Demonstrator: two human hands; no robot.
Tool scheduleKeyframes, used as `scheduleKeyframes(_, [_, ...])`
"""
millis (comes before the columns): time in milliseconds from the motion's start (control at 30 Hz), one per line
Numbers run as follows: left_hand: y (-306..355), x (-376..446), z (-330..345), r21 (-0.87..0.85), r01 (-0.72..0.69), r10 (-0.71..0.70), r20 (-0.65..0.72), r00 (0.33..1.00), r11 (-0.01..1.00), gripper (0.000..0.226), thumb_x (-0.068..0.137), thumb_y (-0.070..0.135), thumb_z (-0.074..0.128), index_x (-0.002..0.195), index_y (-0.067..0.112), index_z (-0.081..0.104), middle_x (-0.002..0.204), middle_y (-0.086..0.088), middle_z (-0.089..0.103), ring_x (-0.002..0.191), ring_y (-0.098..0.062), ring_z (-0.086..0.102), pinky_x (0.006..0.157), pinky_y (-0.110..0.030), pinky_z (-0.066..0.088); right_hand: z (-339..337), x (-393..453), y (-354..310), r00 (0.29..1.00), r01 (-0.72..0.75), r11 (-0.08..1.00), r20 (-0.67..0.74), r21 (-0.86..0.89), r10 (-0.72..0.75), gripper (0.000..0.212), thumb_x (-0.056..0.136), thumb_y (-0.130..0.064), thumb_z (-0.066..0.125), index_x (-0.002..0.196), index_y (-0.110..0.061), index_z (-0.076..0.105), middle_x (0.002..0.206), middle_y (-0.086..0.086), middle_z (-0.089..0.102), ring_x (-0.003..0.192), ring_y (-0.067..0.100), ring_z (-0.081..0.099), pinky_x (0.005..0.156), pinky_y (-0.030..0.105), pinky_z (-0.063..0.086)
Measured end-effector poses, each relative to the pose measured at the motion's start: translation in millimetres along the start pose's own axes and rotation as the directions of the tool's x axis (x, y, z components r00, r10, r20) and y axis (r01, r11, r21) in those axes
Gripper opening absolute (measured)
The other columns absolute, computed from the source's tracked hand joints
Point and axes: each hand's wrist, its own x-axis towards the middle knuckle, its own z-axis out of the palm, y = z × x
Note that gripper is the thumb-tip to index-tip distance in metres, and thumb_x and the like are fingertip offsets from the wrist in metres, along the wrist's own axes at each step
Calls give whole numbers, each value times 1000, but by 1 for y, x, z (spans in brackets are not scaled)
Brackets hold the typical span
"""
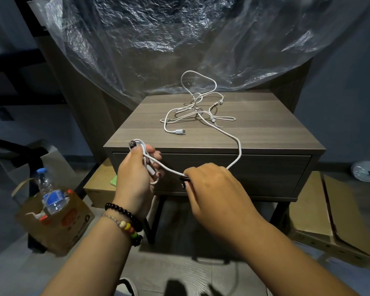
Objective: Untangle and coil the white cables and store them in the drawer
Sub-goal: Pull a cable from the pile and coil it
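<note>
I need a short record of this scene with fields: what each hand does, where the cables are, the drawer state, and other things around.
left hand: left hand grips a few coiled loops of white cable
right hand: right hand pinches the same cable, which runs up onto the nightstand
rest of cables: tangled pile lying on the nightstand top, one connector lying free
drawer: drawer closed
floor, left: paper bag with a water bottle in it
floor, right: cardboard box
behind: clear plastic sheet
</note>
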Motion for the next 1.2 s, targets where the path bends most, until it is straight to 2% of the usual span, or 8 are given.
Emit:
scheduleKeyframes(133, [7,13,-12,-166,-12,4,-48,999,986,29,101,28,40,79,18,56,58,8,60,57,-2,58,66,-20,46,1,-1,8,998,22,1000,61,1,-22,8,79,-18,68,77,-22,62,64,-8,59,65,17,60,99,45,46])
scheduleKeyframes(233, [9,13,-14,-205,20,-22,-8,1000,979,34,102,31,36,74,18,52,61,5,57,68,-9,64,73,-28,50,-3,-2,5,981,77,983,163,169,-105,13,85,-22,53,88,-22,65,72,-7,63,69,18,60,87,41,51])
scheduleKeyframes(367, [12,10,-16,-355,71,-80,-11,997,932,36,102,37,35,76,18,51,61,4,60,62,-9,68,57,-24,55,-7,-6,2,944,199,941,203,275,-259,31,83,-20,56,113,-24,63,78,-6,63,69,19,61,65,29,43])
scheduleKeyframes(500, [14,8,-22,-438,165,-128,113,985,884,43,102,43,31,71,20,49,53,9,42,39,-3,41,36,-14,35,-5,-10,-5,912,227,921,263,317,-316,43,89,-19,58,130,-29,53,81,-5,62,71,18,59,67,34,47])
scheduleKeyframes(600, [20,8,-28,-448,173,-111,162,980,877,44,102,44,29,69,19,47,49,10,31,34,-5,27,33,-15,23,2,-9,6,941,228,946,197,231,-275,35,87,-25,49,119,-26,63,78,-7,64,73,18,62,77,39,52])
scheduleKeyframes(733, [31,14,-37,-413,196,-124,194,973,889,45,101,44,28,71,17,47,48,10,30,34,-6,26,32,-15,21,6,-3,32,983,178,982,34,62,-180,33,80,-26,41,91,-20,71,79,-4,65,80,22,63,96,44,48])
scheduleKeyframes(933, [46,21,-47,-176,284,-234,259,937,943,44,100,46,31,72,16,47,49,9,29,34,-4,24,31,-15,18,2,31,75,988,-47,998,-143,49,54,20,75,-9,59,90,-7,72,87,8,65,88,32,60,72,39,51])
scheduleKeyframes(1200, [34,25,-40,130,277,-302,257,918,952,40,100,43,34,78,14,47,47,6,26,34,-5,22,31,-15,19,1,143,102,979,-36,962,185,-272,89,20,86,-32,56,100,-20,66,107,7,64,96,35,59,71,35,43])
